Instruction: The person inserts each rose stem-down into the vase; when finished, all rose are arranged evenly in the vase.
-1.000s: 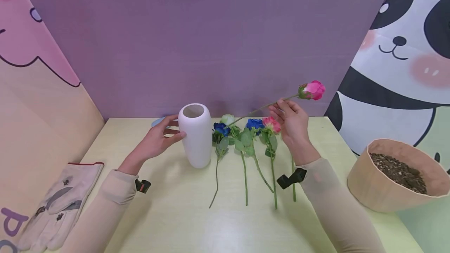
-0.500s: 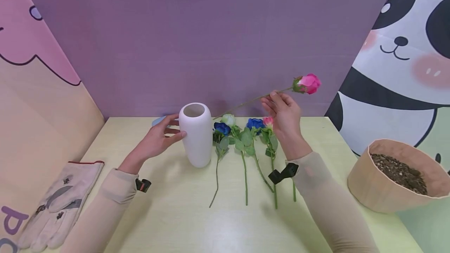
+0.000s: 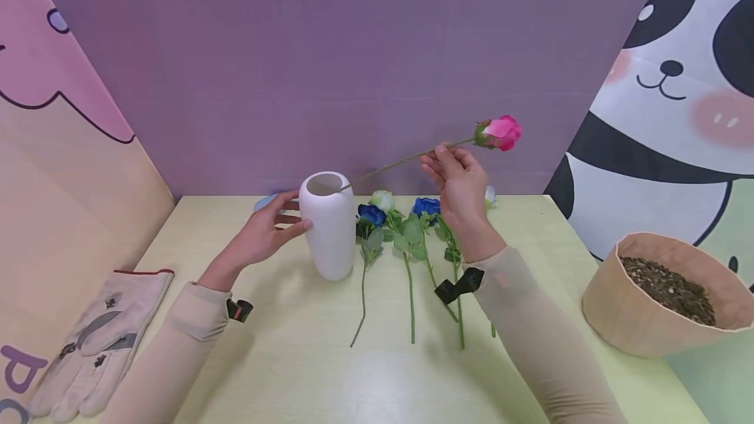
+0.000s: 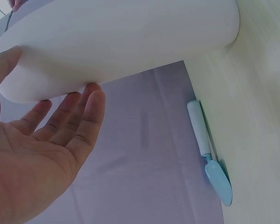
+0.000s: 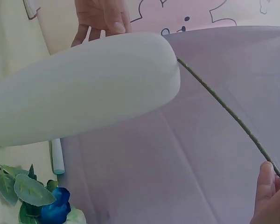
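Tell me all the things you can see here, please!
Vase: one, white, upright on the table.
Pink rose: one, held in the air, stem end at the vase mouth.
Flowers: several, blue, white, green-leaved, lying right of the vase.
Trowel: one, light blue, behind the vase.
Gloves: pale, at the table's left edge.
Soil pot: one, tan, far right.
Table: one, pale yellow.
Left hand: touches the vase side.
Right hand: fingers pinch the rose stem.
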Tool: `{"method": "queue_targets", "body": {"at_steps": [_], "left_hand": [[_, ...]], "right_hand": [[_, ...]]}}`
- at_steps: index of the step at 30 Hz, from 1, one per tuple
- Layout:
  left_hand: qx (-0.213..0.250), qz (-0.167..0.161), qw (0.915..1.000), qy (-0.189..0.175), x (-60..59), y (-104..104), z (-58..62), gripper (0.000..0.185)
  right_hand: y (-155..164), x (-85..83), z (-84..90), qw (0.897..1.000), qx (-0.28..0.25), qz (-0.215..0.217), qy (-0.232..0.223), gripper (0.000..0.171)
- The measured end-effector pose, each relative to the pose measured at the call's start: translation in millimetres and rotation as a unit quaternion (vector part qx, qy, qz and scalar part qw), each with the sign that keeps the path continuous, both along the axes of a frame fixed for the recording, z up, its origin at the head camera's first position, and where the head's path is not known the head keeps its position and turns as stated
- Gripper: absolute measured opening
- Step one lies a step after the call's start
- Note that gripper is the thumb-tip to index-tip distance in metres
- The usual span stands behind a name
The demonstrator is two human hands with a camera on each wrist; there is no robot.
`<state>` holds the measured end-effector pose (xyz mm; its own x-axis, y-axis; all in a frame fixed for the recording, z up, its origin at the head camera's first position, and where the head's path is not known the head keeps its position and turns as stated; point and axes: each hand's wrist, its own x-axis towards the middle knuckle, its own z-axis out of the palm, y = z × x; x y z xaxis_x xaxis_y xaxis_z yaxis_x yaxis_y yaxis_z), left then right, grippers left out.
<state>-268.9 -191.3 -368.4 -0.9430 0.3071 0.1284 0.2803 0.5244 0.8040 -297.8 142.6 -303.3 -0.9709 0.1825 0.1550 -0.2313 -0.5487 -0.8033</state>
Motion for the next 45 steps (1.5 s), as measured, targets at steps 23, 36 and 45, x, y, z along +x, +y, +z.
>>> {"method": "queue_targets", "body": {"at_steps": [23,36,45], "left_hand": [[0.007,-0.004,1.0,0.004,-0.5,0,-3.6,0.07],[0.008,-0.007,0.9999,0.006,-1.1,0,-3.4,0.069],[0.005,-0.007,0.9999,0.011,-1.4,0,-3.4,0.069]], "right_hand": [[-40,-2.9,-3.0,0.997,0.076,0.015,0.004,0.009],[-50,-5.1,-7.8,0.995,0.089,0.048,0.019,0.013],[-59,-3.0,-10.9,0.994,0.091,0.063,0.019,0.008]]}}
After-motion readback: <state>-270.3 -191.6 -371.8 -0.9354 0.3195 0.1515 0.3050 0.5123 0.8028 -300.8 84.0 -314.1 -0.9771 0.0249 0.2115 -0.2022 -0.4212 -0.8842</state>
